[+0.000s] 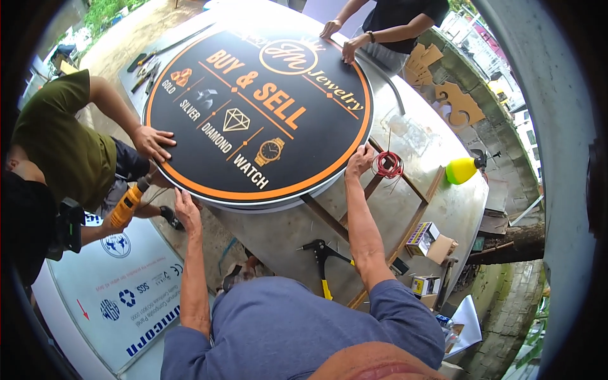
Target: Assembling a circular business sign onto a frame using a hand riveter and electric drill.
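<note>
A large round sign (253, 136), black with an orange ring, white lettering and small pictures, lies before me. My left hand (187, 209) grips its near left rim, fingers partly hidden at the edge. On the near right rim, my right hand (360, 161) is closed too, its fingers curled at the edge. A co-worker's hand (152, 142) lies flat on the sign's left side. Another person's two hands (340, 41) touch the far rim. At left, a person holds a yellow power drill (128, 204) pointing toward the rim near my left hand.
The metal table (294, 231) carries dark metal bars (328, 218), a coil of red wire (388, 164), a rivet gun with yellow handles (323, 256), a yellow-green spray bottle (460, 171), small boxes (422, 238) and hand tools (148, 71). A large printed panel (142, 278) lies lower left.
</note>
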The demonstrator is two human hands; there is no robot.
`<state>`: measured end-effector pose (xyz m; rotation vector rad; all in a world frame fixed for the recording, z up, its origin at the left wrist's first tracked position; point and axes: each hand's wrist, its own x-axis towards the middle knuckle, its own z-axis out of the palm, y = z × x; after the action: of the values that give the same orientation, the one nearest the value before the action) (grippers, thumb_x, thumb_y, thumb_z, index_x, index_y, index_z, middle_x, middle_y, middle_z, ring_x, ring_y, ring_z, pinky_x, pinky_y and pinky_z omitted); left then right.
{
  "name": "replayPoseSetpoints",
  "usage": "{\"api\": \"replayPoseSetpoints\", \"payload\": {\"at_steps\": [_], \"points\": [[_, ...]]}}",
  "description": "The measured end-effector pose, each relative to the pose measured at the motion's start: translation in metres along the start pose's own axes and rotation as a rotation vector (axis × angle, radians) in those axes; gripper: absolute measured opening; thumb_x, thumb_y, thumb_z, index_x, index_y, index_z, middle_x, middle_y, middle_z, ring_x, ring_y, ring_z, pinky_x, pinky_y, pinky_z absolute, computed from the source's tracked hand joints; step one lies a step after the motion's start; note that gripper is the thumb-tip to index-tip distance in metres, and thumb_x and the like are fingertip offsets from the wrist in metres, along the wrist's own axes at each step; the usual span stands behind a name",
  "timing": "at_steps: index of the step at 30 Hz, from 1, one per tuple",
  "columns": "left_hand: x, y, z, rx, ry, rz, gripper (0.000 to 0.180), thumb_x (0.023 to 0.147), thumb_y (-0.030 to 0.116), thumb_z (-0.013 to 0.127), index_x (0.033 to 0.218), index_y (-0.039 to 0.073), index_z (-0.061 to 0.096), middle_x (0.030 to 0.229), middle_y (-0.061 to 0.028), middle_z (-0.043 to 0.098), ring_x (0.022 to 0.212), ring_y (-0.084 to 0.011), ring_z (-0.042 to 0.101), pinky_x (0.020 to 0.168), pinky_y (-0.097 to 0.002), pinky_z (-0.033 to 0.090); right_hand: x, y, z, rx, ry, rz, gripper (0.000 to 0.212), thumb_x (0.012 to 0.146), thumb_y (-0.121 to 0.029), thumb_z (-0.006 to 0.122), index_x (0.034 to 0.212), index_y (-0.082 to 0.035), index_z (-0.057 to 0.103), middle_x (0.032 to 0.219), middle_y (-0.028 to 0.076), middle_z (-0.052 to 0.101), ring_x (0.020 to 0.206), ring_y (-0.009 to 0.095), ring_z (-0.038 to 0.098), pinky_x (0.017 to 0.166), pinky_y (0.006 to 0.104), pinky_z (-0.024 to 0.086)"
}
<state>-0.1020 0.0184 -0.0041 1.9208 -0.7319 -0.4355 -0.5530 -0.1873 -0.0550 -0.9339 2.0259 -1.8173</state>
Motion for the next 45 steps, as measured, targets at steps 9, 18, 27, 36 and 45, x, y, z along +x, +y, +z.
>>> {"api": "replayPoseSetpoints", "payload": {"at_steps": [9,18,27,36,45], "points": [[0.01,-0.019,0.016,0.217,0.219,0.179,0.043,0.103,0.03,0.054,0.125,-0.006,0.064,0.103,-0.0283,0.067,0.091,-0.0404,0.065,0.08,-0.0447,0.049,0.002,0.004,0.002,0.002,-0.014,0.02,0.031,0.097,-0.014,0.052,0.12,0.004,0.063,0.115,0.02,0.068,0.104,0.033,0.066,0.094,0.0396,0.05],[0.013,-0.028,0.032,0.048,0.316,0.164,0.035,0.098,0.026,0.056,0.085,-0.004,0.07,0.083,-0.024,0.065,0.078,-0.0395,0.062,0.074,-0.0467,0.046,0.013,0.02,0.002,-0.231,-0.044,-0.058,0.032,0.096,-0.025,0.047,0.101,0.0,0.066,0.095,0.021,0.071,0.091,0.04,0.067,0.085,0.0484,0.05],[0.011,-0.027,0.035,0.116,0.346,0.164,0.042,0.1,0.03,0.054,0.118,-0.005,0.069,0.087,-0.0223,0.066,0.077,-0.0357,0.067,0.065,-0.0429,0.053,0.002,-0.003,-0.001,-0.122,0.011,-0.01,0.031,0.09,-0.017,0.057,0.109,0.001,0.072,0.108,0.019,0.072,0.097,0.035,0.069,0.087,0.0418,0.051],[0.01,-0.027,0.036,0.093,0.356,0.202,0.041,0.101,0.03,0.055,0.118,-0.005,0.068,0.081,-0.02,0.063,0.07,-0.0326,0.065,0.062,-0.0425,0.051,0.004,-0.002,-0.002,-0.079,-0.025,0.019,0.031,0.09,-0.016,0.059,0.111,0.003,0.07,0.11,0.019,0.072,0.096,0.034,0.068,0.088,0.0414,0.051],[0.013,-0.031,0.034,0.138,0.315,0.155,0.041,0.101,0.028,0.054,0.121,-0.006,0.066,0.082,-0.0204,0.063,0.071,-0.0328,0.065,0.063,-0.0425,0.051,0.008,0.003,-0.002,-0.157,-0.042,-0.009,0.033,0.093,-0.018,0.057,0.117,0.003,0.068,0.11,0.018,0.071,0.097,0.032,0.069,0.088,0.0403,0.052]]}}
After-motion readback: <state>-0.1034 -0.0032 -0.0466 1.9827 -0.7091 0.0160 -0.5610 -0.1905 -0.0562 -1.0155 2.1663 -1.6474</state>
